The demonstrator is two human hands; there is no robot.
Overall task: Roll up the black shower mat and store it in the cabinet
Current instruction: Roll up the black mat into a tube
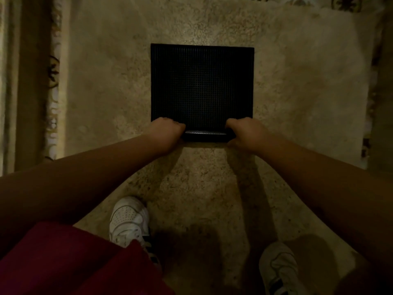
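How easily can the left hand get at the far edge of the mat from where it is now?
Probably yes, with a stretch. The left hand grips the rolled near edge of the mat; nothing lies on the flat part between it and the far edge, but the person would have to lean forward.

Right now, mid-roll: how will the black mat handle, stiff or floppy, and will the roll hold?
Likely flexible: the mat's near edge already curls into a tight roll between the left hand and right hand. Probably springy, since both hands grip it. The gridded surface suggests rubber, so it should grip rather than slip.
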